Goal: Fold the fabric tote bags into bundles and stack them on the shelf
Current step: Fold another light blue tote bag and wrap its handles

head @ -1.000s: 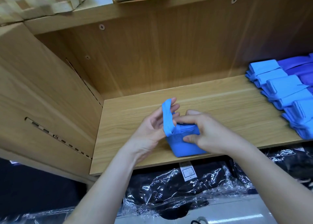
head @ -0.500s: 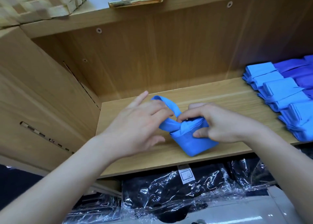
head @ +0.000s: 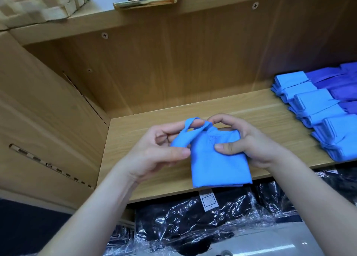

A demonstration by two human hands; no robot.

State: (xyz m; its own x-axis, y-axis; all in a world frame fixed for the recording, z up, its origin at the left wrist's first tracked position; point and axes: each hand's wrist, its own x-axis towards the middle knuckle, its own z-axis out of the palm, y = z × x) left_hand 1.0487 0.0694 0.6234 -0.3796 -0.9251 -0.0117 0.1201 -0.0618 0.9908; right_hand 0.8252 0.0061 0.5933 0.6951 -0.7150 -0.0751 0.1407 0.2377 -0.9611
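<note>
A folded light-blue tote bag (head: pixel 218 165) is held over the front part of the wooden shelf (head: pixel 251 112). My left hand (head: pixel 154 151) pinches its handle strap (head: pixel 190 135), which loops over my fingers at the bag's upper left. My right hand (head: pixel 245 139) grips the bag's top right corner, thumb pressed on the front of the fabric. A row of folded blue bundles (head: pixel 318 110) lies on the shelf at the right.
Darker purple-blue folded bags (head: pixel 343 85) lie behind the light-blue row. Black goods in clear plastic wrap (head: pixel 193 223) fill the space under the shelf. The shelf's left wall (head: pixel 48 120) and back panel (head: pixel 173 66) enclose the bay. An upper board (head: pixel 212 2) runs overhead.
The bag has been lifted and turned, now hanging flatter and longer toward me. My left hand shifted from covering the strap to pinching it, with the loop drawn toward the bag's top.
</note>
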